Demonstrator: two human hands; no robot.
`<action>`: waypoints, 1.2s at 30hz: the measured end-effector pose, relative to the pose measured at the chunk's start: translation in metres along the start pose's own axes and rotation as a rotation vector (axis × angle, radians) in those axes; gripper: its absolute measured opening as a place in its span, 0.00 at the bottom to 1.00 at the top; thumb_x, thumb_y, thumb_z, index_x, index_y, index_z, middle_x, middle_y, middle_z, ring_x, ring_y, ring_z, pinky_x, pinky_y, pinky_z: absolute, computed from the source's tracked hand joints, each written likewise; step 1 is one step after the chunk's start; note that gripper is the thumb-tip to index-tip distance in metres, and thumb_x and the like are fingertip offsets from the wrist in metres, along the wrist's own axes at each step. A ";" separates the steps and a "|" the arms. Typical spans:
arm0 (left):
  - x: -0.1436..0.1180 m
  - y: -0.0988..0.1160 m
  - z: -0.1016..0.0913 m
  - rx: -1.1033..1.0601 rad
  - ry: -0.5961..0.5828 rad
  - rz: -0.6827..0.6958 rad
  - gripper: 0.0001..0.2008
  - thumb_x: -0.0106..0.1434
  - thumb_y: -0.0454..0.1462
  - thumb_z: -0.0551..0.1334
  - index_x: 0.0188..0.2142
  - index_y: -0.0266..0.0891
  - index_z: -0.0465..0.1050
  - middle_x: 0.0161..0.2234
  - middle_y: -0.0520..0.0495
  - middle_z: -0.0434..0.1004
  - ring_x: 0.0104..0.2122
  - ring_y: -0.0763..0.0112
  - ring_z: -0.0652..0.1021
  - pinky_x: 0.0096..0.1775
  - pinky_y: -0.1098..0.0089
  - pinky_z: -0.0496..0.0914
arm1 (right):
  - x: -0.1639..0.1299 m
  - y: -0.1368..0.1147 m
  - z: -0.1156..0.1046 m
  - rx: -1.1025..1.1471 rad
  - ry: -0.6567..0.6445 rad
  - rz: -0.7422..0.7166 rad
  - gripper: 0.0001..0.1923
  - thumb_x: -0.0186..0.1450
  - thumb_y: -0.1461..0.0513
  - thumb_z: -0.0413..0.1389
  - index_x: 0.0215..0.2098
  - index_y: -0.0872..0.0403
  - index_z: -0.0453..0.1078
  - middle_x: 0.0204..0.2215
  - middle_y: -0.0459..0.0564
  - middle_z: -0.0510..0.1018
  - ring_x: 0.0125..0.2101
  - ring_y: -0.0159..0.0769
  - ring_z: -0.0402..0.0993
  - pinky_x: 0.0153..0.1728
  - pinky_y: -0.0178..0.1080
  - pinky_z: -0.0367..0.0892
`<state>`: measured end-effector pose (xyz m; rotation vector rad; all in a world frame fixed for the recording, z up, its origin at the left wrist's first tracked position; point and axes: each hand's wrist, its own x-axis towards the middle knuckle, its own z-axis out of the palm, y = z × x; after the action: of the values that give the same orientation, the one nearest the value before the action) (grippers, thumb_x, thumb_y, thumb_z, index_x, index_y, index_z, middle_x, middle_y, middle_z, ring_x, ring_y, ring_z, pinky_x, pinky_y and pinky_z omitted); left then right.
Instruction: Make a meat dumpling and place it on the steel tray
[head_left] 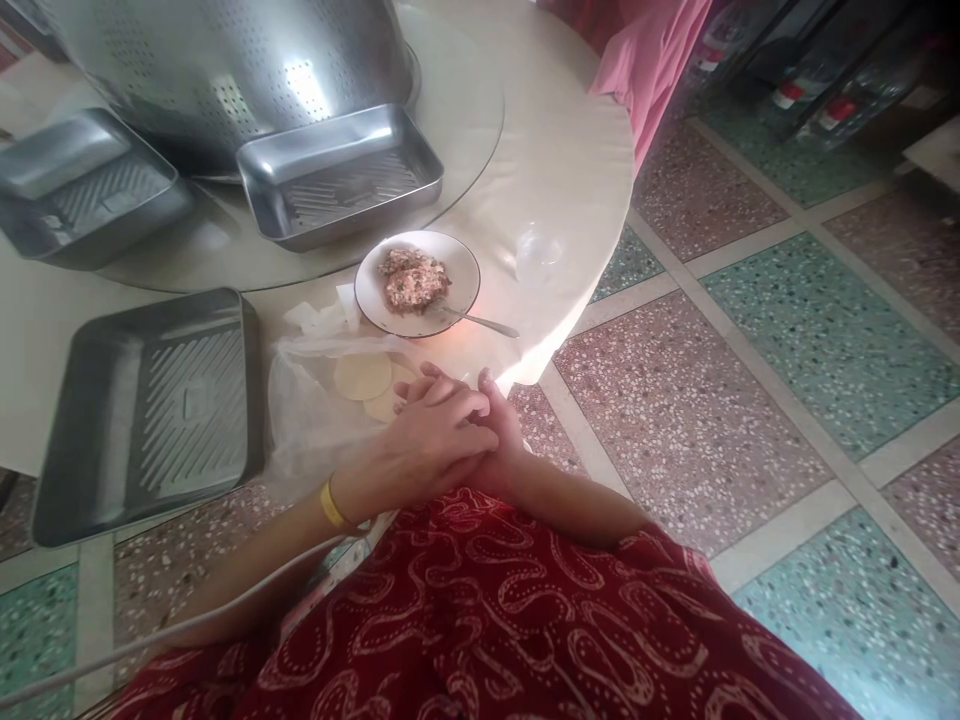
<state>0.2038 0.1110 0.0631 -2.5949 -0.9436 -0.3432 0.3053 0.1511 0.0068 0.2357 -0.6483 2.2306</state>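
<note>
My left hand (427, 440), with a yellow band at the wrist, lies across my right hand (508, 445) at the table's near edge. The left fingers curl over the right palm, and the hands press together. Whatever may be between them is hidden. Just beyond the left hand, round pale dough wrappers (363, 376) rest on a clear plastic bag (300, 410). Farther back stands a white, dark-rimmed bowl (463, 275) of minced filling (412, 280). A metal spoon (491, 324) leans in it, its handle pointing right.
A large metal tray (199, 400) overhangs the table edge at left. Two smaller metal trays (352, 190) (112, 190) sit behind, before a big perforated metal pot (240, 70). Pink cloth (649, 70) hangs at the far right edge; bottles (832, 110) stand beyond.
</note>
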 end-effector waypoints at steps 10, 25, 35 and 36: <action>-0.001 -0.004 -0.003 -0.122 0.113 -0.022 0.06 0.65 0.32 0.57 0.35 0.39 0.72 0.38 0.45 0.73 0.42 0.61 0.69 0.44 0.58 0.63 | -0.001 -0.003 -0.003 -0.015 -0.027 0.045 0.30 0.60 0.40 0.53 0.51 0.50 0.67 0.45 0.50 0.77 0.56 0.42 0.67 0.58 0.51 0.66; -0.024 0.003 -0.008 -0.077 0.296 -0.269 0.06 0.65 0.34 0.61 0.42 0.40 0.70 0.40 0.46 0.78 0.42 0.61 0.74 0.45 0.58 0.63 | -0.006 -0.015 0.007 0.082 0.114 0.056 0.33 0.66 0.39 0.42 0.58 0.48 0.65 0.52 0.54 0.77 0.49 0.43 0.75 0.55 0.55 0.66; -0.036 0.014 0.002 0.045 0.335 -0.460 0.08 0.68 0.38 0.59 0.31 0.40 0.71 0.31 0.49 0.78 0.34 0.66 0.73 0.40 0.60 0.60 | -0.001 -0.009 0.006 0.041 0.140 -0.035 0.30 0.65 0.39 0.44 0.55 0.45 0.69 0.53 0.52 0.77 0.52 0.39 0.72 0.52 0.46 0.69; -0.036 0.015 0.003 0.044 0.332 -0.459 0.09 0.68 0.37 0.59 0.31 0.40 0.71 0.32 0.49 0.78 0.34 0.66 0.73 0.40 0.60 0.60 | -0.001 -0.009 0.006 0.032 0.137 -0.039 0.30 0.65 0.39 0.45 0.55 0.44 0.69 0.53 0.51 0.77 0.53 0.39 0.72 0.52 0.47 0.69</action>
<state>0.1868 0.0808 0.0440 -2.1634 -1.3883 -0.8299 0.3121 0.1524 0.0153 0.1096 -0.5304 2.1987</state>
